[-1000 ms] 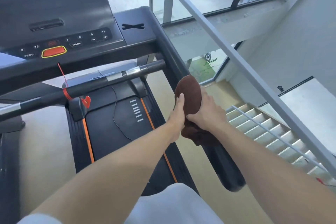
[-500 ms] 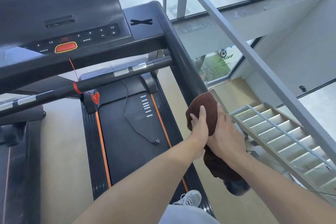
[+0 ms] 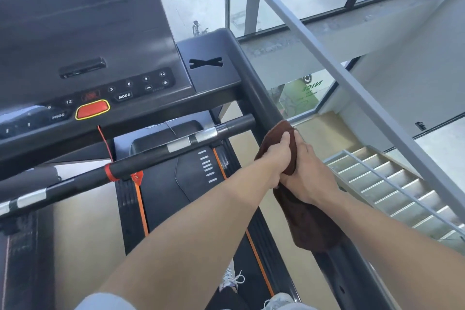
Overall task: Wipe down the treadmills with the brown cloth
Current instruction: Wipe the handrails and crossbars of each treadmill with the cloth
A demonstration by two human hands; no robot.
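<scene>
Gym flooring of pale beige lies beneath a black treadmill (image 3: 191, 184) with orange-edged side rails, whose dark running belt fills the nearest ground, where a white laced sneaker (image 3: 232, 280) stands. Just above it, both forearms reach to the treadmill's thick black right handrail (image 3: 254, 88). Wrapped round that rail is the brown terry cloth (image 3: 312, 229), its upper end bunched under the hands and its lower end draped along the rail towards the viewer. The left hand (image 3: 280, 156) grips the cloth, fingers curled over its top fold; the right hand (image 3: 308, 176) clamps cloth and rail from the outer side, though its fingertips are hidden.

Judging by this, the handrail wipe is in hand, with much of the task probably left. The next move calls for sliding the wrapped cloth along the rail under firm squeeze, up to the console corner.

Further off sit a black crossbar with silver bands (image 3: 176, 148), a grey console panel with an orange oval button (image 3: 92, 109), then a grey glass-sided balustrade (image 3: 339, 68), a pale staircase (image 3: 392, 184) and tall windows.
</scene>
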